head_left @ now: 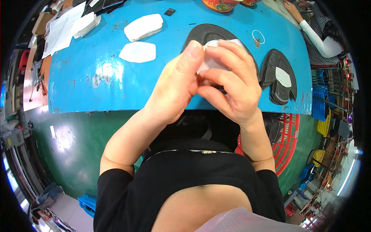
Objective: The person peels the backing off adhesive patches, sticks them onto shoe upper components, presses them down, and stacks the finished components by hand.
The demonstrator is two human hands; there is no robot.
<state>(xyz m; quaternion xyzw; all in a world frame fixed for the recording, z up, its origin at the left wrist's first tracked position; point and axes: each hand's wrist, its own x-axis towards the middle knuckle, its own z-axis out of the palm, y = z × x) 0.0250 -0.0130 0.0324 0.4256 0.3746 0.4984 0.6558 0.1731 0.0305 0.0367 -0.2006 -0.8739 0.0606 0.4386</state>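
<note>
Above the near part of the blue table, my left hand (172, 83) and my right hand (237, 83) are raised close together. Between them is a thin white patch (208, 65), pinched by the fingers of both; part of it is hidden behind my fingers. A large black rounded pad (210, 31) lies under and beyond my hands, mostly covered by them. To the right sits a stack of black curved pads (270, 73), with a white patch (283, 77) on the top one. A single white patch (138, 52) rests left of my hands, in front of a stack of white patches (143, 27).
Farther left are another white stack (85, 25) and papers (62, 34). A white ring (258, 36) and a small black square (169, 12) lie on the table (89, 91). Red bowls (220, 4) stand at the back. Another person's arm (313, 34) reaches in at the far right. Below is a red basket (288, 147).
</note>
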